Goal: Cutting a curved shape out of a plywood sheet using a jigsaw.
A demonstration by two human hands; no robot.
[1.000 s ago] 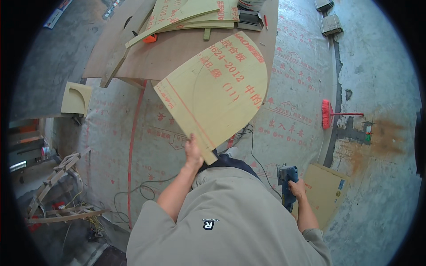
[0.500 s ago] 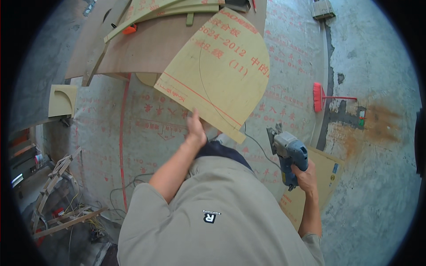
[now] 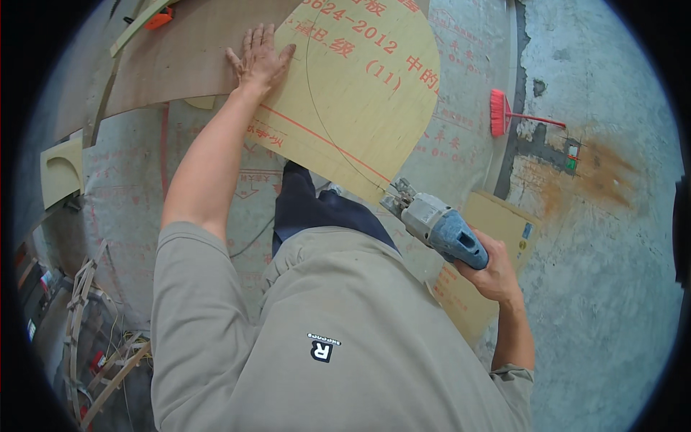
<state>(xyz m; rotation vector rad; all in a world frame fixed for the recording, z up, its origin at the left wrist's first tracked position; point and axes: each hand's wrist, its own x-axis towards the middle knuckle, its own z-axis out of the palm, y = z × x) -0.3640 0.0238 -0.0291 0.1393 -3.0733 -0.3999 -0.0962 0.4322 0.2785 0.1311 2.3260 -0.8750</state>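
Workbench (image 3: pixel 173 61) of smooth brown board stands above printed floor sheeting (image 3: pixel 137 187); bare concrete (image 3: pixel 590 295) lies right. Plywood panel (image 3: pixel 360 108), 1 edge curved, overhangs the workbench. Left hand (image 3: pixel 259 68), fingers spread wide, lies at the panel's left edge. Right hand (image 3: pixel 493 270) grips a blue-gray jigsaw (image 3: pixel 446 227) at the panel's near corner.

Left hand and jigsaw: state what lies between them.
In the head view, the yellow board with red print lies between the left hand and the jigsaw.
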